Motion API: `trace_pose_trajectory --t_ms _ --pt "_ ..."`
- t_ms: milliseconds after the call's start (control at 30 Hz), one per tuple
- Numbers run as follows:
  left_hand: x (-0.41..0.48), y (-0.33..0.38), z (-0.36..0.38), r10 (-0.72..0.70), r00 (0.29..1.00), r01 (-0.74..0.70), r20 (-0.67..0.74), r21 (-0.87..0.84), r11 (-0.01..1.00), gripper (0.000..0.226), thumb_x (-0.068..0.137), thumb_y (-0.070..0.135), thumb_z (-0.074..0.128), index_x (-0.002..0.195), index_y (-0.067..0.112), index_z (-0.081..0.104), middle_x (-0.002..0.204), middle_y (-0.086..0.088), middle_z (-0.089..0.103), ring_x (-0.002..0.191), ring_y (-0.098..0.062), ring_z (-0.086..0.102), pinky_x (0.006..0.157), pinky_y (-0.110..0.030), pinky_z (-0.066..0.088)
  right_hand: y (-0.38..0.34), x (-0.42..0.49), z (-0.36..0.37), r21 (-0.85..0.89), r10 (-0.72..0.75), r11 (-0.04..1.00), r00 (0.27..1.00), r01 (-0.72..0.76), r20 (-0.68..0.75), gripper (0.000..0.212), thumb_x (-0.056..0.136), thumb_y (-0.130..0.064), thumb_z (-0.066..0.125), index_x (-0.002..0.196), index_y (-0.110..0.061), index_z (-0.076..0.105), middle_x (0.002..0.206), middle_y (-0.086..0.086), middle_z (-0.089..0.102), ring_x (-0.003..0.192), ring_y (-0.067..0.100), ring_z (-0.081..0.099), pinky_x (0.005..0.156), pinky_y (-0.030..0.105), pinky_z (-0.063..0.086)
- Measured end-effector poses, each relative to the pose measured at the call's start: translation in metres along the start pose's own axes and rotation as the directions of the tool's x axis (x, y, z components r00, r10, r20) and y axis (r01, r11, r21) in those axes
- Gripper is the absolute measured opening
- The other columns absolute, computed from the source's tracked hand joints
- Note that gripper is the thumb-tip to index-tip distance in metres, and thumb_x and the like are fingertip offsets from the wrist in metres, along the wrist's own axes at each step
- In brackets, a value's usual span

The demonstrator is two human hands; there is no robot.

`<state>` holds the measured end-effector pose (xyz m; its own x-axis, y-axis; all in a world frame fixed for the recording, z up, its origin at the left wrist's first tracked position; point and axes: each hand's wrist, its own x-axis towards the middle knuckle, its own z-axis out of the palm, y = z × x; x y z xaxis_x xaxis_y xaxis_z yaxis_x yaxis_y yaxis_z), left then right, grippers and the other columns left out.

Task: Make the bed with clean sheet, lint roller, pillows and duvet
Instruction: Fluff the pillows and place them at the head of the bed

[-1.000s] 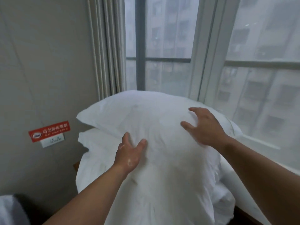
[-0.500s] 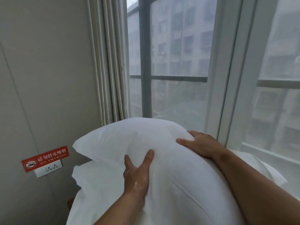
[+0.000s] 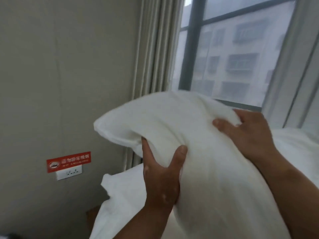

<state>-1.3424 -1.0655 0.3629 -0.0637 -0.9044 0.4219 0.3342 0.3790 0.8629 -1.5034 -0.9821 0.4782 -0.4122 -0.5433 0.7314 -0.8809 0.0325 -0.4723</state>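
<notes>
A plump white pillow (image 3: pixel 172 121) is lifted in front of me, its far corner pointing left toward the wall. My left hand (image 3: pixel 160 171) grips its lower left edge, thumb on top and fingers tucked under. My right hand (image 3: pixel 248 133) clutches the pillow's upper right side, fingers curled over the far edge. A second white pillow (image 3: pixel 120 190) lies lower down, below the lifted one. More white bedding (image 3: pixel 296 149) shows at the right, behind my right forearm.
A beige wall (image 3: pixel 60 75) stands close on the left, with a red no-smoking sign (image 3: pixel 68 161) above a white socket plate (image 3: pixel 69 173). Beige curtains (image 3: pixel 155 49) hang beside a large window (image 3: pixel 238 54). A bit of brown wooden surface (image 3: pixel 92 214) shows below the lower pillow.
Both hands went from resting flat on the pillow to gripping it, and the pillow has come up off the one beneath. My view has tilted upward and to the left.
</notes>
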Motion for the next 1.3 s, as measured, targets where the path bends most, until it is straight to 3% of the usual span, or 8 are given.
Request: trace_pose_trajectory --t_ms 200,367,500,633,900,1100,1167,1300 --pt "0.044 0.030 -0.145 0.134 0.982 -0.123 -0.130 0.087 0.989 0.115 0.052 0.078 0.073 0.151 0.048 0.022 0.150 0.017 0.042 0.138 -0.003 0.040 0.115 -0.032 0.036 -0.127 -0.012 0.091 0.183 -0.014 0.983 1.000 0.013 0.007 0.023 0.081 -0.040 0.080 0.097 -0.026 0.072 0.085 -0.012 0.069 0.069 -0.004 0.060 0.064 0.022 0.043" --pt "0.049 0.013 -0.323 0.104 0.932 -0.037 -0.347 0.193 0.980 0.112 0.054 0.079 0.075 0.150 0.050 0.024 0.145 0.021 0.047 0.133 -0.001 0.046 0.111 -0.035 0.041 -0.236 -0.061 0.233 0.316 -0.112 0.949 0.958 0.024 0.264 0.035 0.082 -0.043 0.079 0.092 -0.011 0.069 0.087 0.011 0.070 0.081 0.033 0.065 0.076 0.046 0.053" --pt "0.015 -0.009 -0.452 0.041 0.837 0.133 -0.546 0.276 0.952 0.117 0.051 0.084 0.073 0.150 0.051 0.021 0.146 0.019 0.048 0.133 -0.002 0.046 0.112 -0.035 0.040 -0.312 -0.122 0.348 0.406 -0.210 0.914 0.867 0.010 0.451 0.036 0.082 -0.033 0.081 0.064 -0.015 0.054 0.064 -0.004 0.057 0.058 0.003 0.055 0.054 0.022 0.041" --pt "-0.021 -0.041 -0.543 0.003 0.671 0.310 -0.742 0.285 0.907 0.118 0.051 0.085 0.071 0.151 0.048 0.020 0.150 0.017 0.042 0.137 -0.005 0.041 0.116 -0.033 0.034 -0.366 -0.181 0.460 0.581 -0.439 0.814 0.657 0.001 0.613 0.034 0.083 -0.021 0.081 0.062 -0.034 0.058 0.072 -0.010 0.060 0.065 -0.015 0.057 0.059 0.005 0.038" --pt "-0.042 -0.108 -0.679 0.006 0.281 0.620 -0.960 0.186 0.762 0.125 0.053 0.080 0.068 0.156 0.030 0.017 0.157 0.005 0.035 0.143 -0.013 0.035 0.119 -0.036 0.028 -0.449 -0.289 0.673 0.762 -0.722 0.620 0.245 -0.184 0.647 0.027 0.082 -0.019 0.083 0.076 -0.042 0.070 0.087 -0.013 0.062 0.081 0.000 0.064 0.075 0.010 0.042" --pt "-0.032 -0.168 -0.753 0.010 0.160 0.753 -0.987 0.128 0.645 0.099 0.064 0.066 0.080 0.146 0.041 0.030 0.143 0.016 0.050 0.133 -0.008 0.047 0.112 -0.038 0.039 -0.468 -0.357 0.825 0.726 -0.753 0.640 -0.016 -0.252 0.658 0.021 0.082 -0.026 0.082 0.084 -0.041 0.067 0.097 -0.009 0.058 0.082 0.006 0.062 0.072 0.016 0.046" --pt "-0.038 -0.194 -0.777 -0.102 0.142 0.797 -0.985 0.053 0.602 0.092 0.066 0.062 0.082 0.143 0.046 0.034 0.139 0.020 0.054 0.130 -0.006 0.051 0.108 -0.035 0.042 -0.458 -0.390 0.875 0.709 -0.719 0.695 -0.131 -0.119 0.683 0.017 0.084 -0.032 0.080 0.100 -0.031 0.073 0.103 -0.006 0.057 0.089 0.011 0.061 0.080 0.021 0.047" --pt "-0.049 -0.225 -0.819 -0.566 -0.049 0.776 -0.823 -0.389 0.497 0.114 0.059 0.063 0.082 0.153 0.044 0.022 0.146 0.016 0.039 0.134 -0.024 0.048 0.094 -0.044 0.052 -0.409 -0.440 0.939 0.614 -0.476 0.765 -0.470 0.196 0.743 0.058 0.090 -0.035 0.070 0.144 -0.031 0.050 0.152 0.001 0.041 0.140 0.022 0.040 0.113 0.036 0.036"
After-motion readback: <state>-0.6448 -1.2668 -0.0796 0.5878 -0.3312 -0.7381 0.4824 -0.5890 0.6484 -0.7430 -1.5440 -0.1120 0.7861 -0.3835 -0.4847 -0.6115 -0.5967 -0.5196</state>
